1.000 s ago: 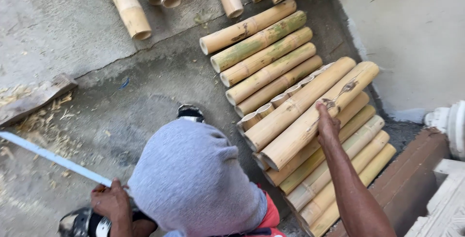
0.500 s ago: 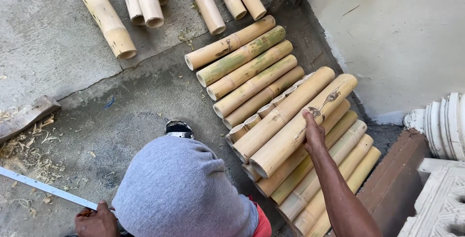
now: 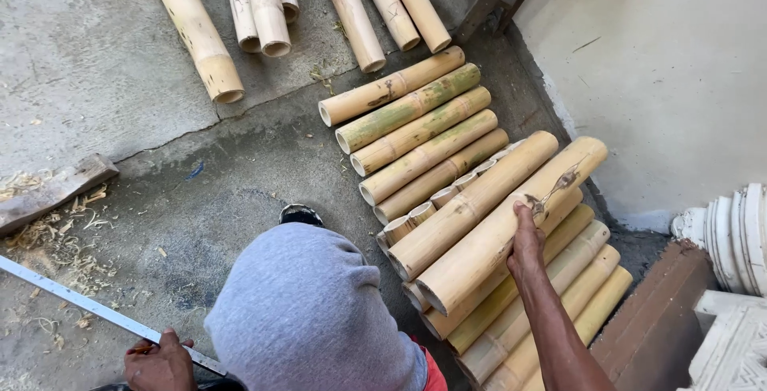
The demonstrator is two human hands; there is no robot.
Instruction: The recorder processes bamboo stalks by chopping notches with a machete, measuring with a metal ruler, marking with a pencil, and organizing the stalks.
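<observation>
Right hand [image 3: 526, 249] rests fingers pressed flat on the top bamboo section [image 3: 511, 223], lying loose across the stacked bamboo pile [image 3: 551, 303] by the wall. Left hand [image 3: 160, 363] grips the metal ruler [image 3: 88, 305], fingers curled. Risk: the round section rolls off the stack if pushed sideways.

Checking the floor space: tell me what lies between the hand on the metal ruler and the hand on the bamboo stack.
In the head view, the person's grey-covered knee sits between the left hand holding the metal ruler and the right hand resting on the top bamboo piece.
</observation>
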